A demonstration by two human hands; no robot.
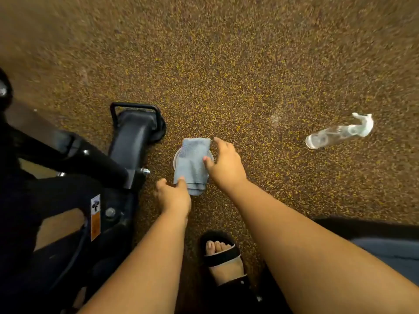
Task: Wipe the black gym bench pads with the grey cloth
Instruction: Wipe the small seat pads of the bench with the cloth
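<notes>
**Both hands reached for the folded cloth on the gym floor**

Forearms filled the bottom of the frame, nearest the camera, running up toward the centre. Between them, at the lower middle, one sandalled foot (223, 257) stood on the speckled brown floor (226, 64).

At the frame's centre the grey cloth (192, 165) lay folded on top of a small round clear container (175, 157), whose rim showed on either side of it. The left hand (173, 197) touched the cloth's lower left corner with loosely extended fingers, gripping nothing yet. The right hand (223, 164) was spread open at the cloth's right edge, thumb tip on the fabric, also holding nothing.

The step in hand looked like picking up the cloth. Done well, that would mean pinching the folded layers together so they lift as one pad, and steadying the container so it does not tip or come away with the fabric.

Counted: one cloth, one container beneath it, one clear spray bottle (337, 133) lying on its side at the middle right, well apart from the hands, and one black bench frame (127, 155) along the left. No bench pad could be told apart there with certainty.
</notes>
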